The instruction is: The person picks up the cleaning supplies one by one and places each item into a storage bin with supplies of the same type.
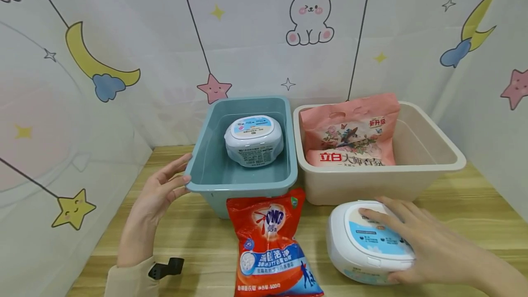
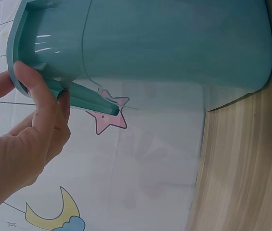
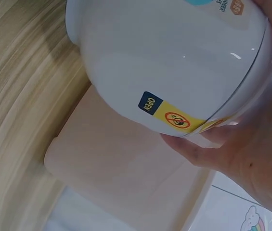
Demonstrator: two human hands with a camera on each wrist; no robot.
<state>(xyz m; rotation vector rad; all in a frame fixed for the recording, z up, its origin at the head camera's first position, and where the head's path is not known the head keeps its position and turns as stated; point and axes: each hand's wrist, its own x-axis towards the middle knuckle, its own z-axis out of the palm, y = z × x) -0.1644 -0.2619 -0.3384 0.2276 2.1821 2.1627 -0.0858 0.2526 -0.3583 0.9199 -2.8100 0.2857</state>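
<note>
At the left, my left hand (image 1: 158,192) holds the rim of a blue-green plastic bin (image 1: 243,190). In the left wrist view its thumb and fingers (image 2: 37,94) pinch that rim near a corner. A white lidded tub (image 1: 253,145) sits inside the bin. My right hand (image 1: 426,239) grips a second white tub (image 1: 354,260) with a blue label on its lid, in front of the beige bin. The right wrist view shows this tub (image 3: 169,62) close up, with an "OPEN" sticker on its side; its underside is hidden.
A beige bin (image 1: 371,184) stands right of the blue-green one, holding a pink detergent bag (image 1: 350,132). A red OMO detergent bag (image 1: 272,251) lies in front, between my hands. The wood-grain table (image 1: 194,242) ends at a patterned cloth backdrop (image 1: 255,49).
</note>
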